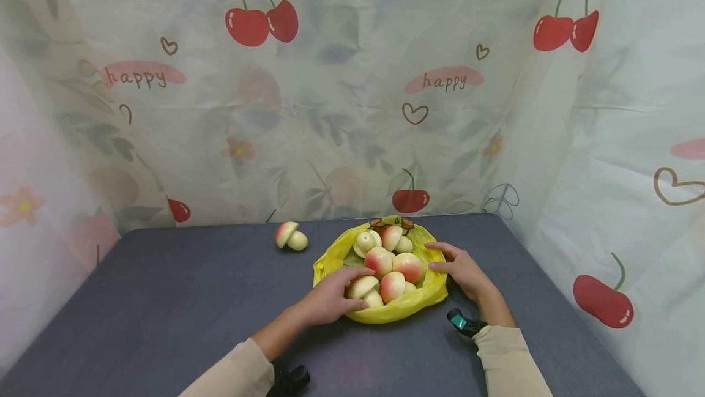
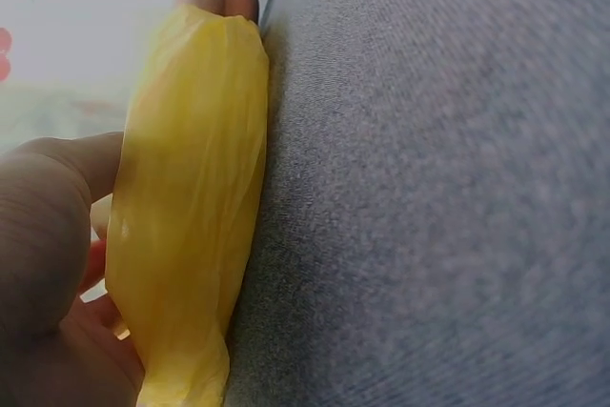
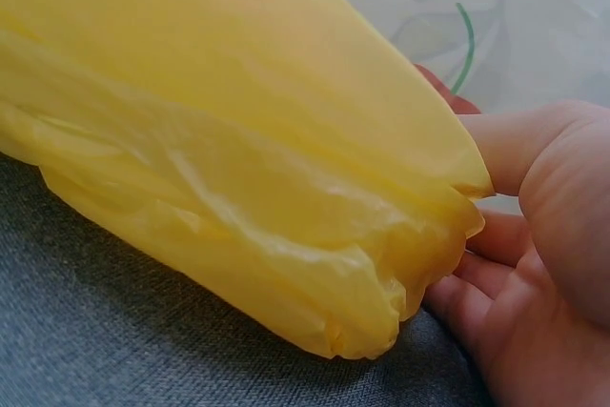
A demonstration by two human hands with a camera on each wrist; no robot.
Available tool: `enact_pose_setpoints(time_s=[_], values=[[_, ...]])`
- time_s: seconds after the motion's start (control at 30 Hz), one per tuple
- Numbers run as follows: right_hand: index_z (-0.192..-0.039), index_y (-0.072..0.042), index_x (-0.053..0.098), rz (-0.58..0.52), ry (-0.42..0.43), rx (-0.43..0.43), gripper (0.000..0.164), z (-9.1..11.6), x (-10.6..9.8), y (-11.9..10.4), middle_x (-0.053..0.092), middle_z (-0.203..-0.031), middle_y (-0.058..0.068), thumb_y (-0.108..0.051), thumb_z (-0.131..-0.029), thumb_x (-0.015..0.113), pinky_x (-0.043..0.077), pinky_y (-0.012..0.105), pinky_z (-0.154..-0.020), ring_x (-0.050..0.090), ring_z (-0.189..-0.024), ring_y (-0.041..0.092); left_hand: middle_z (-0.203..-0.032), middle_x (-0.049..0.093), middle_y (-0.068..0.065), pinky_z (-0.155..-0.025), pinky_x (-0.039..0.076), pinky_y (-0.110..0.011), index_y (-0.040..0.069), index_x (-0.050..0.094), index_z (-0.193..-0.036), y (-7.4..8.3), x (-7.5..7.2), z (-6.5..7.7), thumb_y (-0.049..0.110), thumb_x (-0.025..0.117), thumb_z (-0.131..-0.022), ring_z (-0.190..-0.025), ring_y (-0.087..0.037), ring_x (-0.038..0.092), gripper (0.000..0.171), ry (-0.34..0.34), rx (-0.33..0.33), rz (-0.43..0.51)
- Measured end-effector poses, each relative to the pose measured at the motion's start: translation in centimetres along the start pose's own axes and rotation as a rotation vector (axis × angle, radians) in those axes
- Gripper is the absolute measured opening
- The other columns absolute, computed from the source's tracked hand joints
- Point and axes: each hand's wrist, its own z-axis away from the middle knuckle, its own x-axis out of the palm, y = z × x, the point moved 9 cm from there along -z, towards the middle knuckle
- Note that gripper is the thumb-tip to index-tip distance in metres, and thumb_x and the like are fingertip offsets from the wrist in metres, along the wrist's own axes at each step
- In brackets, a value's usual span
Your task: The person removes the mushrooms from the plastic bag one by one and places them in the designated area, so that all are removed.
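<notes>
A yellow plastic bag [image 1: 404, 310], its mouth spread wide, sits on the dark cloth with several model mushrooms [image 1: 409, 267] inside. Over the bag's left rim reaches my left hand [image 1: 330, 294]; its fingers and thumb lie on either side of a cream mushroom [image 1: 362, 287] at the front left. At the opposite side my right hand [image 1: 465, 271] holds the bag's rim, thumb over the edge and other fingers against the outside. In the left wrist view, the bag's side [image 2: 191, 197] hides most of the left fingertips. One mushroom [image 1: 287, 235] with a reddish cap lies outside the bag, behind and left.
A dark grey cloth [image 1: 165, 305] covers the table. Printed curtains [image 1: 352, 79] with cherries and hearts stand along the back and both sides. Each wrist bears a black device, and the right one [image 1: 465, 322] shows a lit screen.
</notes>
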Motion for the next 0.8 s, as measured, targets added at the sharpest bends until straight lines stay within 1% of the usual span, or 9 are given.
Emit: enact_pose_setpoints(time_s=[0.13,0.27,0.37,0.57,0.7,0.8], values=[[-0.142,-0.002,0.048,0.001,-0.001,-0.003,0.055,0.1,0.0,-0.2,0.032,-0.151,0.023,-0.017,-0.092,0.068,0.044,0.04,-0.1,0.034,-0.133,0.038,-0.134,0.055,-0.001,-0.101,0.04,-0.041,0.014,0.055,-0.137,0.2,-0.6,0.2,0.022,0.076,-0.086,-0.123,-0.019,0.049,0.055,0.042,-0.001,0.033],[-0.142,-0.002,0.048,-0.002,0.004,-0.001,0.054,0.2,0.0,-0.4,0.032,-0.151,0.024,-0.015,-0.093,0.067,0.043,0.043,-0.1,0.034,-0.133,0.039,-0.133,0.056,-0.002,-0.1,0.041,-0.041,0.013,0.056,-0.135,0.4,-1.1,0.2,0.02,0.077,-0.085,-0.123,-0.019,0.05,0.055,0.098,0.035,0.05],[-0.142,0.0,0.047,-0.006,0.002,0.001,0.054,0.2,0.0,-0.4,0.032,-0.15,0.025,-0.012,-0.093,0.066,0.043,0.043,-0.1,0.034,-0.132,0.04,-0.132,0.056,-0.002,-0.097,0.043,-0.038,0.012,0.057,-0.135,0.5,-1.5,0.3,0.019,0.077,-0.085,-0.121,-0.019,0.05,0.055,0.136,0.058,0.054],[-0.141,0.004,0.045,-0.017,-0.006,0.005,0.053,0.2,0.0,-0.4,0.03,-0.15,0.028,-0.008,-0.093,0.065,0.044,0.043,-0.099,0.034,-0.131,0.042,-0.129,0.057,0.003,-0.087,0.049,-0.032,0.015,0.059,-0.133,0.5,-2.7,0.6,0.021,0.079,-0.083,-0.114,-0.015,0.053,0.054,0.21,0.027,0.083],[-0.142,0.0,0.047,-0.008,-0.003,-0.004,0.054,0.2,0.0,-0.5,0.031,-0.15,0.026,-0.013,-0.093,0.067,0.045,0.04,-0.098,0.036,-0.131,0.04,-0.126,0.058,0.002,-0.085,0.051,-0.032,0.015,0.059,-0.131,0.6,-4.0,1.0,0.019,0.08,-0.082,-0.11,-0.016,0.055,0.054,0.27,0.023,0.1],[-0.141,-0.002,0.048,0.001,0.0,-0.007,0.055,0.2,0.0,-0.3,0.033,-0.15,0.024,-0.017,-0.092,0.068,0.045,0.04,-0.098,0.036,-0.131,0.039,-0.125,0.059,0.001,-0.087,0.051,-0.034,0.015,0.059,-0.132,0.7,-4.9,1.3,0.018,0.08,-0.082,-0.11,-0.016,0.055,0.054,0.303,0.024,0.105]])
